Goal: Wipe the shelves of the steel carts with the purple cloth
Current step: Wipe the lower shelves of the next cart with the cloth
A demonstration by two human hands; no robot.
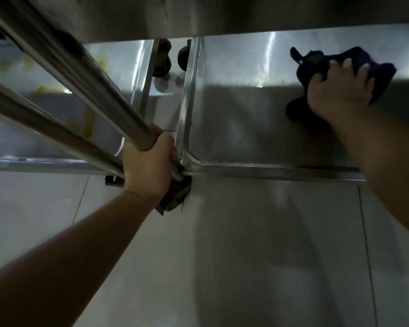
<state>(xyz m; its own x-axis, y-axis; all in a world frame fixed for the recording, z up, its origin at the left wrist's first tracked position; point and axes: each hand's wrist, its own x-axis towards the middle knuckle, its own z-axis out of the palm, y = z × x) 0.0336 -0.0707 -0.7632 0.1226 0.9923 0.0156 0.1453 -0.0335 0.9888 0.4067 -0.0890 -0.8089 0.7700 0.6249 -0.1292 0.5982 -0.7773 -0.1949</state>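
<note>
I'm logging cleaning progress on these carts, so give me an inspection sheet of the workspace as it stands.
Surface: right cart's bottom shelf bare steel, streaky glare.
Job's things: purple cloth bunched on that shelf; left cart's shelf shows yellow stains.
Clutter: dark rag at the post's foot.
Hands: right hand grips the cloth; left hand grips the upright post.
Cables: nothing seen.
Surroundings: grey tiled floor; caster wheels between carts.

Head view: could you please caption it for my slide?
Right hand presses the purple cloth on a cart's bottom shelf; left hand grips a steel post.
</note>
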